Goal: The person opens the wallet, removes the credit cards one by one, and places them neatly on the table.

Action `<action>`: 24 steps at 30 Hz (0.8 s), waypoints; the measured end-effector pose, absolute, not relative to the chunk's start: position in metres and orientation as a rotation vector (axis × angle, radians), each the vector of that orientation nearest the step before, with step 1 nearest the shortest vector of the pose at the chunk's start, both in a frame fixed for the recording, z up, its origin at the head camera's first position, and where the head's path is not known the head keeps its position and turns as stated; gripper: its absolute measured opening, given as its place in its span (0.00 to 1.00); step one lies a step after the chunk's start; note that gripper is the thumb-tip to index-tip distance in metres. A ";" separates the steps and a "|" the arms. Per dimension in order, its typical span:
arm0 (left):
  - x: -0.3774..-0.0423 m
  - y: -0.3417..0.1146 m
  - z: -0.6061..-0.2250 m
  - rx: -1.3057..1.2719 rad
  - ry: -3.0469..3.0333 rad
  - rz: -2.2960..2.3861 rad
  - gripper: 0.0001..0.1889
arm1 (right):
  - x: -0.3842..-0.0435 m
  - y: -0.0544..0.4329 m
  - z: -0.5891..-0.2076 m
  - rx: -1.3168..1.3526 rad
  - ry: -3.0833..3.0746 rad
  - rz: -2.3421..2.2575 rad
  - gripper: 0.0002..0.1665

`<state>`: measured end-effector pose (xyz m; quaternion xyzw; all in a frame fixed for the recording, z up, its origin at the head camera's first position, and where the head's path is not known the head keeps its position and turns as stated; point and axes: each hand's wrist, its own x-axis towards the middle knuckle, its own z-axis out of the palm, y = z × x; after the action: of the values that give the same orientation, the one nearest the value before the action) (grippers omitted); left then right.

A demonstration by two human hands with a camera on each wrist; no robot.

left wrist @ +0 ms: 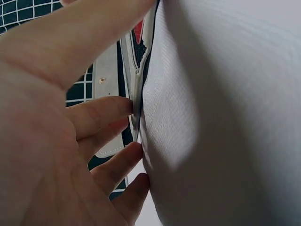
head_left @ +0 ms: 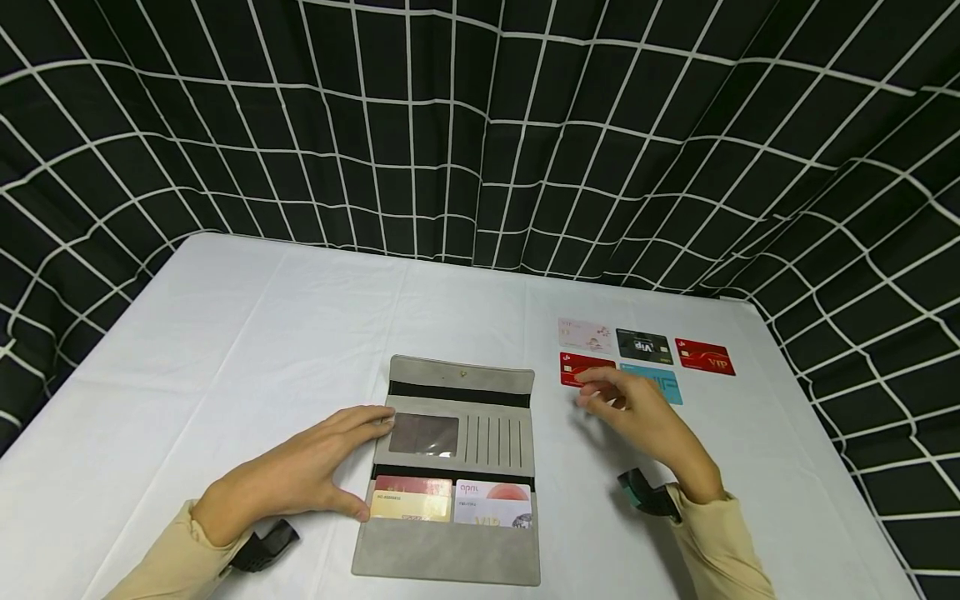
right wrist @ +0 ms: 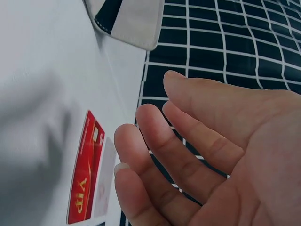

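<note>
A grey wallet [head_left: 450, 552] lies unfolded on the white table. My left hand [head_left: 300, 471] rests at its left edge, fingertips and thumb touching the side. The wallet's left pocket holds a yellow card [head_left: 411, 506] with a dark red card [head_left: 412, 484] behind it; a white VIP card [head_left: 491, 512] and another pale card [head_left: 480, 490] sit in the right pocket. My right hand [head_left: 645, 417] hovers, fingers relaxed and holding nothing, near a red VIP card [right wrist: 84, 174] and a blue card [head_left: 663, 385], which it partly covers in the head view.
Behind those two lie a pale pink card [head_left: 585, 335], a black VIP card [head_left: 643, 347] and a second red VIP card [head_left: 705, 357]. A black grid-patterned curtain [head_left: 420, 125] surrounds the white table [head_left: 225, 333] at the back and sides.
</note>
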<state>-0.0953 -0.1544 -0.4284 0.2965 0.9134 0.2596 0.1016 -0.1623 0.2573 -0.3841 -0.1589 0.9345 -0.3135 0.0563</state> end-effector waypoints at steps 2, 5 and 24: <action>-0.096 -0.155 -0.429 0.875 2.694 0.764 0.53 | -0.162 0.255 -0.385 -0.501 2.826 -0.951 0.14; -0.096 -0.156 -0.429 0.899 2.691 0.767 0.53 | -0.161 0.250 -0.384 -0.535 2.797 -0.956 0.15; -0.095 -0.157 -0.427 0.934 2.700 0.750 0.51 | -0.135 0.209 -0.388 -0.767 2.509 -0.898 0.12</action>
<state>-0.0954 -0.1566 -0.4268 0.3149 0.9101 0.2527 0.0937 -0.1353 0.2092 -0.3875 -0.2719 0.8895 -0.3183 0.1830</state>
